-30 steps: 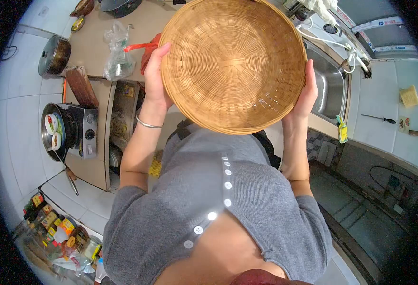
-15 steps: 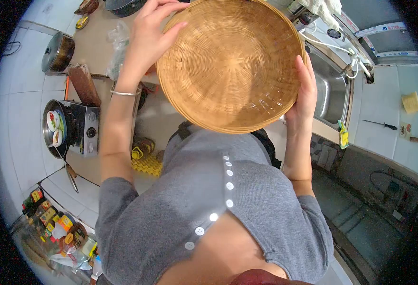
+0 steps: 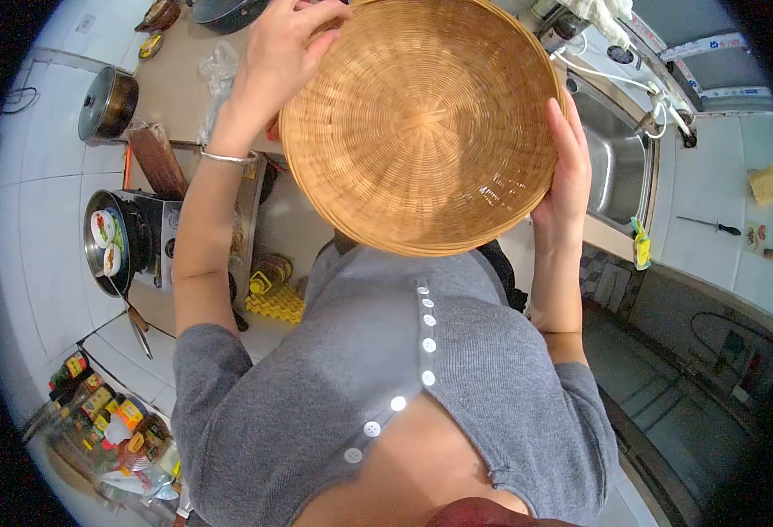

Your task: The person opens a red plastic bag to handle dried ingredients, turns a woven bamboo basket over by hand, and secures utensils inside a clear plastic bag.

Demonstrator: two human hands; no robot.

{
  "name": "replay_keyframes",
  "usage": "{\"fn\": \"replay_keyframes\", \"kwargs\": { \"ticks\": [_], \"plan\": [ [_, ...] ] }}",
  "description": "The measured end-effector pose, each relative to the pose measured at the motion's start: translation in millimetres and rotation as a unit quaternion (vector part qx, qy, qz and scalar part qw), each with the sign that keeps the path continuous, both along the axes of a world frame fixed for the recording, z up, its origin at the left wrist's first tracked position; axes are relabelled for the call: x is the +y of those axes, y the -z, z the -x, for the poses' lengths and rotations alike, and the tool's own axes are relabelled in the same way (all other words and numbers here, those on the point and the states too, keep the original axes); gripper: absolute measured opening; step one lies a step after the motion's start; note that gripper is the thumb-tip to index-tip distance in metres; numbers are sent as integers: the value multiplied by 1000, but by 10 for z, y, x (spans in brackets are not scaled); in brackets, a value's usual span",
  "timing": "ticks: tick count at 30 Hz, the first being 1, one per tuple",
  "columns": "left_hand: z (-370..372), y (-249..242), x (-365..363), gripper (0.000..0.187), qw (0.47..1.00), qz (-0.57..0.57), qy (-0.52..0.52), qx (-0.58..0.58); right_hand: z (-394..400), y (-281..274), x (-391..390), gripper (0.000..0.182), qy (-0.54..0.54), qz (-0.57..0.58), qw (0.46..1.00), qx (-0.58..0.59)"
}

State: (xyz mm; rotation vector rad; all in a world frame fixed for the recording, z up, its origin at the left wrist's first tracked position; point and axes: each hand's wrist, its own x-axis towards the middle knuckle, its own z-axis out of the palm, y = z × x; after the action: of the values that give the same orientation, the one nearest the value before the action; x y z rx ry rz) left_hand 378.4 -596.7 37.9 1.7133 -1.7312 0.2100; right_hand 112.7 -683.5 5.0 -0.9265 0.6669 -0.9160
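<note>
A round woven basket (image 3: 422, 167) is tilted so its inside faces me, in front of my chest. My right hand (image 3: 567, 167) grips its right side, thumb over the rim and the other fingers hidden behind. At the upper left rim is my left hand (image 3: 299, 44), with a silver bangle on the wrist. Its fingers and thumb are bent together in a pinch beside the weave. What lies between those fingertips, if anything, I cannot make out.
A metal sink (image 3: 615, 158) is set in the counter at right. On the left are a lidded pot (image 3: 108, 104), a stove (image 3: 162, 237) and a pan (image 3: 97, 255) holding small dishes. Seasoning bottles (image 3: 97, 404) crowd the lower left. An oil bottle (image 3: 270, 272) stands below the counter.
My left thumb and fingers have drawn closer together at the rim. The basket has shifted slightly down and left, with my right hand still gripping it.
</note>
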Motion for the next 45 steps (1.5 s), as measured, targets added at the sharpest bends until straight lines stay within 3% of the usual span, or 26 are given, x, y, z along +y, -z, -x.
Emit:
{"fn": "replay_keyframes", "kwargs": {
  "ticks": [4, 9, 16, 18, 19, 21, 22, 23, 25, 27, 29, 33, 35, 36, 37, 39, 40, 41, 42, 43, 45],
  "plan": [
    [-5, -24, -8, 16, 999, -1, 17, -27, -3, 10, -10, 45, -4, 9, 1000, -1],
    [-76, 35, -44, 11, 982, 55, 28, -180, -7, 18, -16, 44, -16, 2, 1000, -15],
    [-6, 37, -44, 11, 969, 10, -9, -247, -39, -18, 12, 45, -3, 28, 1000, 2],
    [-51, 71, -94, 12, 978, 90, 51, -179, -30, -7, -5, 46, 2, 38, 999, -7],
    [-77, 89, -104, 12, 978, 90, 54, -177, -11, 12, -22, 46, 5, 38, 999, -5],
    [-148, 142, -81, 13, 987, 143, 26, -66, 72, 70, -77, 47, 39, 47, 998, 20],
    [-172, 204, -41, 12, 993, 101, -37, 51, 152, 94, -139, 47, 58, 65, 996, 37],
    [-241, 326, -24, 12, 993, 99, -36, 55, 243, 110, -194, 47, 76, 82, 992, 55],
    [-376, 649, -43, 17, 972, 67, 2, 227, 423, 61, -254, 45, 116, 89, 989, 38],
    [-225, 865, -101, 9, 967, 57, 29, 246, 683, 113, -368, 44, 169, 123, 975, 75],
    [-30, 1067, -170, 9, 945, -39, 65, 318, 862, 113, -403, 43, 211, 151, 960, 101],
    [123, 1519, -437, 12, 945, -117, 93, 290, 1032, 97, -344, 42, 265, 146, 944, 132],
    [105, 1918, -592, 13, 993, -15, 107, -49, 1122, 164, -366, 44, 270, 134, 944, 136],
    [146, 1923, -610, 13, 988, -135, 55, 46, 1148, 175, -351, 44, 266, 126, 947, 126],
    [198, 1921, -681, 13, 989, -127, 65, 48, 1141, 173, -336, 44, 261, 116, 952, 112],
    [370, 1359, -608, 15, 924, -341, -76, 153, 1138, 147, -275, 43, 261, 87, 957, 94],
    [384, 1253, -613, 17, 917, -364, -91, 134, 1141, 175, -264, 43, 236, 69, 967, 58],
    [369, 1292, -611, 17, 917, -366, -90, 132, 1136, 201, -255, 42, 209, 51, 976, 22],
    [345, 1359, -603, 21, 929, -251, -21, 270, 1118, 198, -232, 42, 213, 42, 976, 21],
    [338, 1388, -605, 25, 907, -126, 48, 399, 1112, 191, -218, 42, 213, 40, 976, 20],
    [385, 1257, -598, 30, 881, -136, 64, 448, 1071, 179, -177, 43, 205, 53, 977, 14]
  ]
}}
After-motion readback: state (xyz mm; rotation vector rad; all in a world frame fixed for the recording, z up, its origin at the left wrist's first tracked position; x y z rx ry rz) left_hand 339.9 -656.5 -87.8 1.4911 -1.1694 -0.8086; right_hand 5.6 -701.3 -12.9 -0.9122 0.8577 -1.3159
